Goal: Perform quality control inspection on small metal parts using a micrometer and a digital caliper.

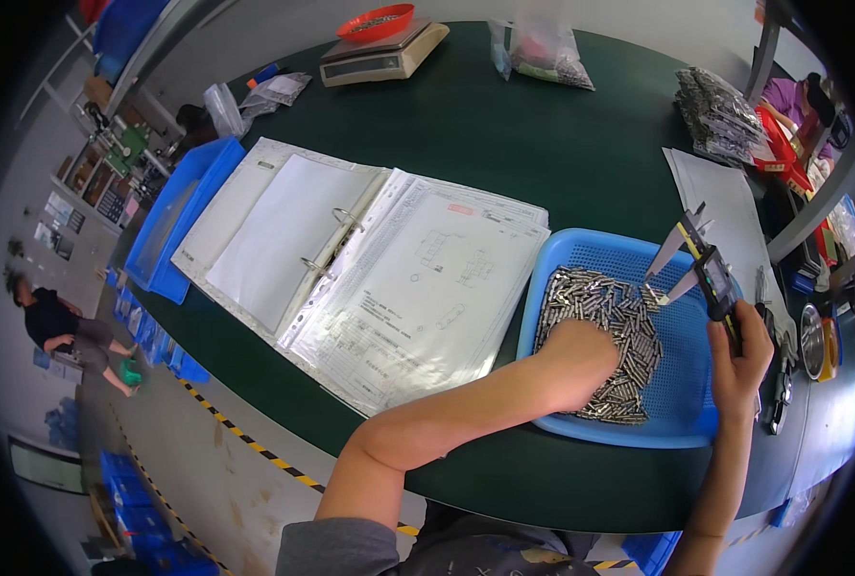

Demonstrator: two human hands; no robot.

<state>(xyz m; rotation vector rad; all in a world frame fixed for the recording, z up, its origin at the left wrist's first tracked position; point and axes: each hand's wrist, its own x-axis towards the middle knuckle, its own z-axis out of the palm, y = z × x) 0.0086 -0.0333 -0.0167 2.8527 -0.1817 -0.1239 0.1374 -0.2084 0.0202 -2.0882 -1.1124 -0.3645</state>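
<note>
My right hand (742, 370) grips a digital caliper (712, 276), its fingers wrapped round the beam. The caliper's jaws are spread and hang over the far part of a blue plastic basket (685, 360). Small silvery metal pins (639, 331) with turned grooves lie heaped in the basket's left half. My left hand (584, 363) reaches down into that heap with its back uppermost. The fingers are hidden under the hand, so whether they hold a pin does not show. One jaw tip hangs close to a few pins at the heap's far edge.
Left of the basket, an open ring binder (427, 288) with drawing sheets lies on the green table (600, 134). Beyond it stand a scale (384, 56) with a red bowl (375, 23) and bags of parts (554, 53). A blue tray (180, 221) sits far left; people are at both sides.
</note>
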